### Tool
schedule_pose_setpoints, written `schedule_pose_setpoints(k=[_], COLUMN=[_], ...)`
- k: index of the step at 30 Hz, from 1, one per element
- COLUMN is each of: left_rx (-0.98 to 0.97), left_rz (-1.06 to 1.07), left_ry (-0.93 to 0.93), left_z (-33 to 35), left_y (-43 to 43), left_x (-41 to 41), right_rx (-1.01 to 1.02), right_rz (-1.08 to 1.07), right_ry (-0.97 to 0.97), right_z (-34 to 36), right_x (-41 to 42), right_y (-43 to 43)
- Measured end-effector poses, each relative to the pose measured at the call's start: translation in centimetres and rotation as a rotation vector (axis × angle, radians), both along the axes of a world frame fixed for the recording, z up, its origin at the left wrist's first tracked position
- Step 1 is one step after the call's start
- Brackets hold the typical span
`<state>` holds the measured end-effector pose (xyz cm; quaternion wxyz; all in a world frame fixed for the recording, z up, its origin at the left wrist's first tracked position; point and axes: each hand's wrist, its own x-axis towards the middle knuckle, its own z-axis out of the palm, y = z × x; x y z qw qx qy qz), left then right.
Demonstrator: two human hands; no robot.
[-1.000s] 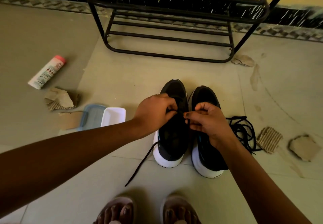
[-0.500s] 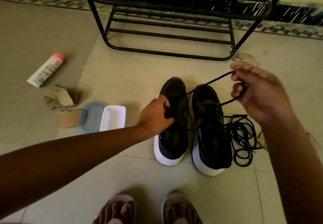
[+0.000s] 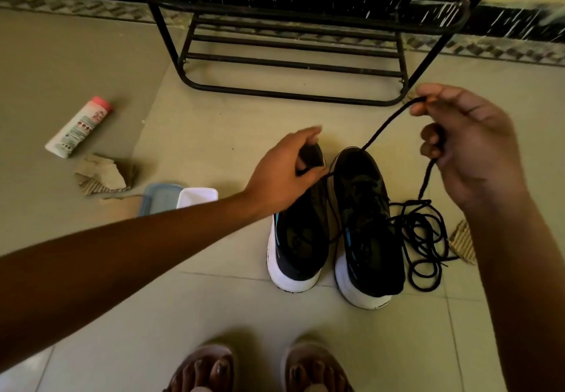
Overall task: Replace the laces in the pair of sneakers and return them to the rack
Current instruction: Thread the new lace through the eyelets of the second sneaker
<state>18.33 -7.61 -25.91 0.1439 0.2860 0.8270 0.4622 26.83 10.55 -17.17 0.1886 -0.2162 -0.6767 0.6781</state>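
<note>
The black metal shoe rack stands on the floor beyond both hands. No shoes show on the part of it in view, so returning the pair looks like a late step not yet reached. The left black, white-soled sneaker lies under the left hand, heel toward the person. The right black, white-soled sneaker touches it, between the two hands.

The step in hand looks like lacing: a black cord lace runs taut from the right hand down across the right sneaker's toe toward the left hand. A thin strand also trails from the left hand back along the left sneaker. A loose heap of black lace lies on the floor below the right hand, and a strand hangs from that hand into it. I cannot tell whether the heap is old lace or the rest of the new one.

The next move likely calls for drawing the slack through, then finding the free tip and guiding it into the next eyelet while the shoe is held down.

The left arm is stretched forward. Its hand grips the left sneaker's toe end, thumb on one side and curled fingers on the other. The right hand is raised, with thumb and forefinger pinching the lace and the lower fingers curled round the hanging part.
</note>
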Motion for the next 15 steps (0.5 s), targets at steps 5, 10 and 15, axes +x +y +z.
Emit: schedule_pose_setpoints(k=[5, 10, 15], left_rx=[0.109, 0.043, 0.017], left_rz=[-0.384, -0.416, -0.46], left_ry=[-0.303, -0.401, -0.379], left_z=[5.0, 5.9, 6.6], left_y=[2.2, 1.6, 1.4], left_x=[-1.5, -2.5, -2.6], right_rx=[0.064, 0.055, 0.068], right_rz=[0.096, 0.119, 0.221], right_ry=[0.019, 0.063, 0.043], right_z=[0.2, 0.2, -0.3], right_x=[-0.8, -0.5, -0.6], right_y=[-1.3, -0.6, -1.5])
